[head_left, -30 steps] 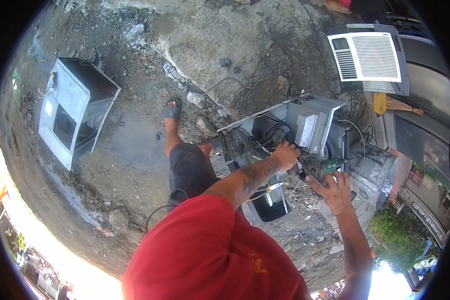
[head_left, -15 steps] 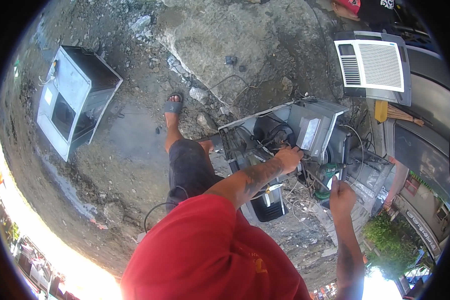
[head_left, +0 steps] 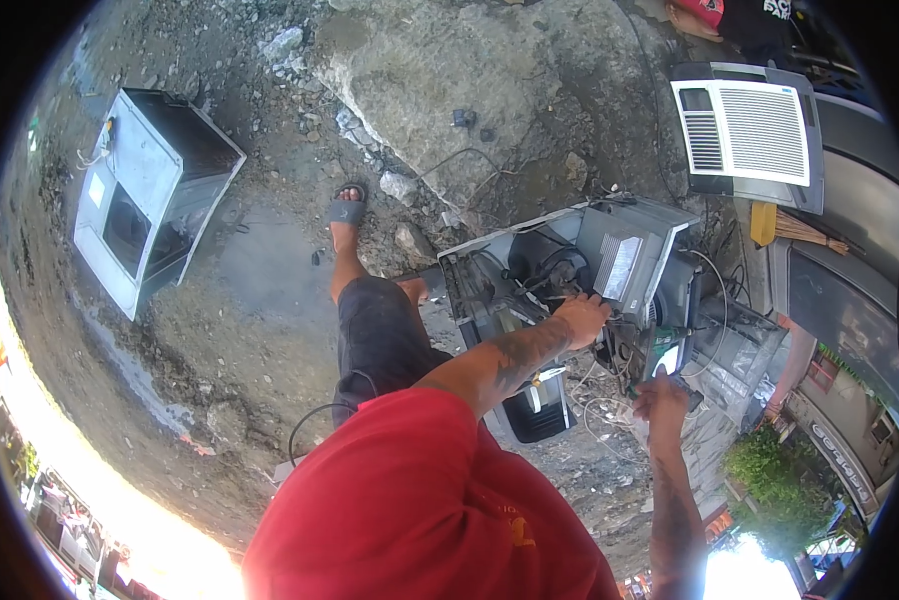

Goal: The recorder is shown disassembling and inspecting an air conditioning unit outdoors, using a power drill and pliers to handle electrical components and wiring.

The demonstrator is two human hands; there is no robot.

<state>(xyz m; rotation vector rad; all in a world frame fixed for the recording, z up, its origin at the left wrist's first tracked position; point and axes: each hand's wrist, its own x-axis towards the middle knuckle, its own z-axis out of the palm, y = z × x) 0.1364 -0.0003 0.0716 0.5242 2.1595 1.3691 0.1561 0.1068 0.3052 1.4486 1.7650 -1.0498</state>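
An opened window air conditioner [head_left: 625,245] stands on the ground to my right, its inner parts and wiring exposed. My left hand [head_left: 582,318] reaches into its middle, beside a grey metal box with a pale label. The fingers are bent, and what they grip is hidden. Nearer me, my right hand [head_left: 660,402] is closed at the lower end of a green power drill [head_left: 662,345]. The drill's body lies against the near right part of the unit, partly covered by the hand. Loose wires [head_left: 602,405] trail below the unit.
A white-grilled air conditioner front [head_left: 755,130] leans at the far right. An empty metal casing [head_left: 135,200] lies at the left on rough, stony ground. A broad rock slab [head_left: 450,90] fills the far middle. Another person's dark shirt [head_left: 755,30] shows at the top right.
My right hand has moved left and a little down around the drill's lower end, and the drill has turned. My left hand has shifted slightly right.
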